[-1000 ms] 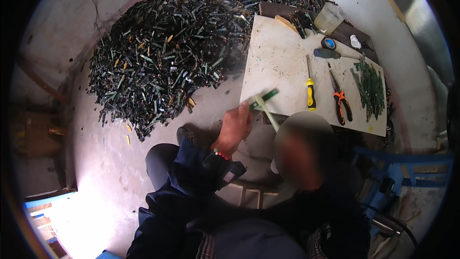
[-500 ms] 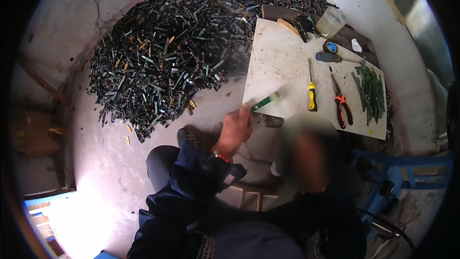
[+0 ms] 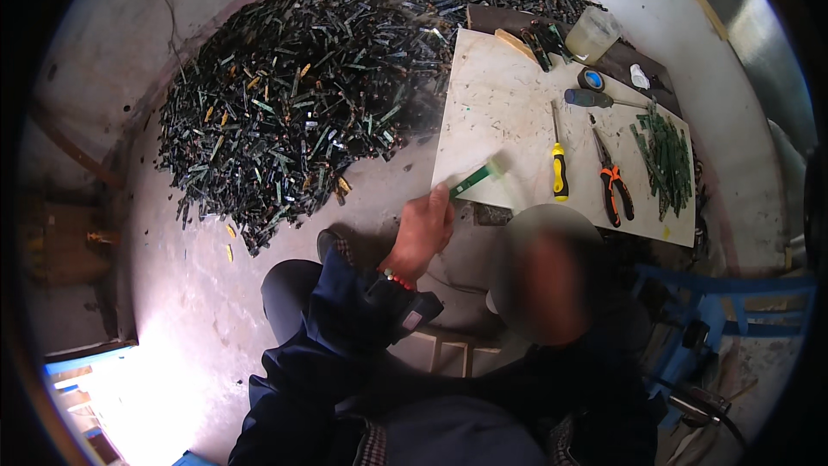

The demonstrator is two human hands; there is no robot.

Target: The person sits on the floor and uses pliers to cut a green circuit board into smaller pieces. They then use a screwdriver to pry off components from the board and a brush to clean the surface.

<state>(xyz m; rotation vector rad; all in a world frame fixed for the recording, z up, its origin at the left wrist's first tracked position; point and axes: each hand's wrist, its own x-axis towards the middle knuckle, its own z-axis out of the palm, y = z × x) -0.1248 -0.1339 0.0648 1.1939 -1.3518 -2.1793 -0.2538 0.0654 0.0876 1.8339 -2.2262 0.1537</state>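
Observation:
My left hand [image 3: 424, 226], with a beaded bracelet at the wrist, pinches a narrow green strip [image 3: 471, 181] by its near end. The strip points up and right over the near left edge of the pale board [image 3: 509, 129]; its far end is smeared. What looks like my right hand [image 3: 565, 293] is a blurred skin-coloured patch just below the board; its fingers cannot be made out. On the board lie a yellow-and-black screwdriver [image 3: 561, 174], orange-and-black long-nose pliers [image 3: 613, 185] and a bundle of dark green strips [image 3: 664, 155].
A big heap of dark strips [image 3: 285, 112] covers the floor at far left. Toward the board's back are a blue-centred tape roll [image 3: 592, 79], a dark-handled screwdriver [image 3: 589, 98] and a cloudy plastic tub [image 3: 593, 36]. Blue stool-like frames [image 3: 733, 302] stand at right.
The view has shifted slightly. My left hand keeps its grip on the green strip, which has barely moved. The pale smear at its far end has changed shape and reaches further down and right.

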